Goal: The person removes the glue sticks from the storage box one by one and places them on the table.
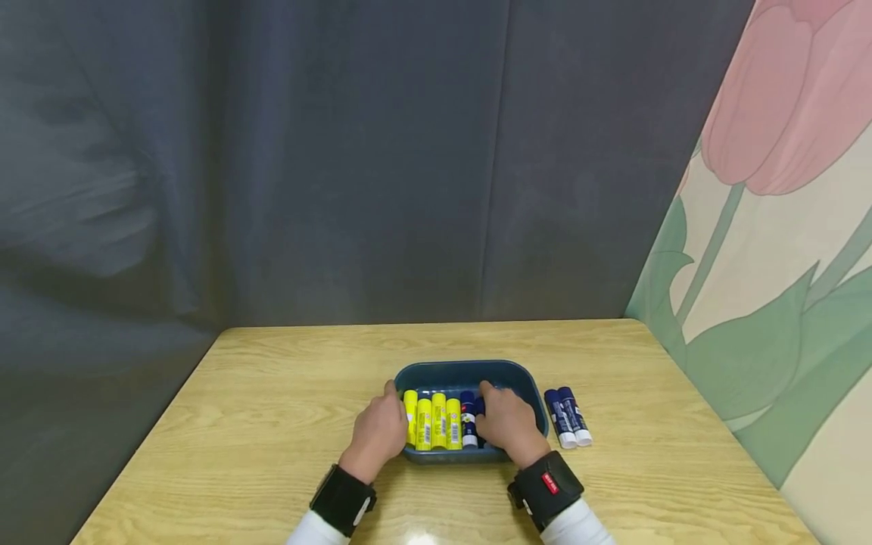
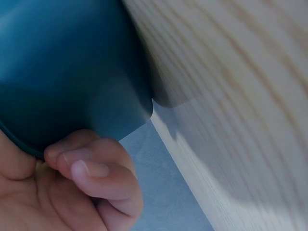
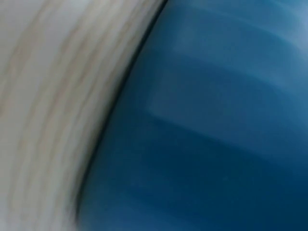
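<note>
A dark blue-green rectangular tray (image 1: 470,457) sits on the table. Several yellow glue sticks (image 1: 439,424) lie side by side in its left part, with a dark blue glue stick (image 1: 468,420) to the right of them. My left hand (image 1: 381,430) grips the tray's left rim; in the left wrist view the curled fingers (image 2: 103,173) meet the tray wall (image 2: 72,72). Reaching over the near right rim, my right hand (image 1: 507,420) holds another dark blue glue stick (image 1: 480,424), partly hidden by the fingers. The right wrist view has only the tray's outer wall (image 3: 207,125), blurred, without the hand.
Two dark blue glue sticks with white ends (image 1: 568,418) lie together on the wooden table (image 1: 272,409), right of the tray. Behind the table hangs a dark grey curtain (image 1: 368,166). A wall with a painted tulip (image 1: 770,98) borders the right side.
</note>
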